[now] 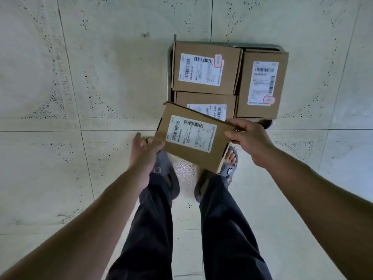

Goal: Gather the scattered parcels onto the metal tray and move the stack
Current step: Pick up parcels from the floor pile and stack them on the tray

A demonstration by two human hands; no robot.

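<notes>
The flat brown cardboard parcel (191, 136) hung just in front of the shiny metal tray (262, 47). The left hand (145, 147) gripped its left edge and the right hand (249, 138) pinched its right corner, keeping it label-up, probably to lay on the three brown boxes (205, 67) there.

The person wears loose dark navy trousers (224, 229) that fall to the ankles. On the feet are grey slide sandals: the left sandal (168, 169) has a small square patch on its broad strap, the right sandal (229, 171) a white logo, with bare toes showing in front. Both forearms (101, 209) are bare down to the left hand (143, 151) and right hand (249, 140)
</notes>
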